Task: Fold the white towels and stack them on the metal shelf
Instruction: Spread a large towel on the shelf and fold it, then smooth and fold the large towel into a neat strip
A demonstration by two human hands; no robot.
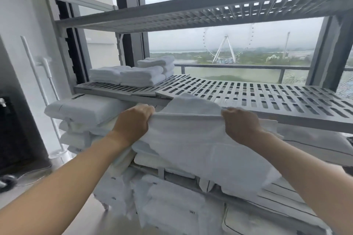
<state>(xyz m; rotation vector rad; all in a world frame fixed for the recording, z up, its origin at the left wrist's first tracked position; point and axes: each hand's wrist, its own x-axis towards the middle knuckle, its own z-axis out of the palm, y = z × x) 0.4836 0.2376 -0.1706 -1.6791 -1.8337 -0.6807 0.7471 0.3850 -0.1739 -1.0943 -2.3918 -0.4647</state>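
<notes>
**A:** Where does everything sit?

**B:** The grey slotted metal shelf (pixel 248 97) runs just beyond both hands, its front lip right behind the knuckles. On that tier, up and left of the left hand, are the low stacks of folded white terry towels (pixel 133 76).

**A:** And the one being worked?

**B:** The loose white cloth towel (pixel 191 139) hangs down from the grip, draped over the white pillows (pixel 82 108) piled on the tier below. One flap of it stands up between the hands.

**A:** How should it handle?

**B:** I'd say light, soft and limp. It should sag wherever it isn't held, so the top hem near the corners is the place to take it.

**A:** The grip itself?

**B:** The left hand (pixel 133 122) and right hand (pixel 240 126) are both closed on that hem. The fingers (pixel 147 110) are curled over the edge, and the hem is drawn fairly straight between them. Neither hand touches the shelf, as far as I can tell.
</notes>
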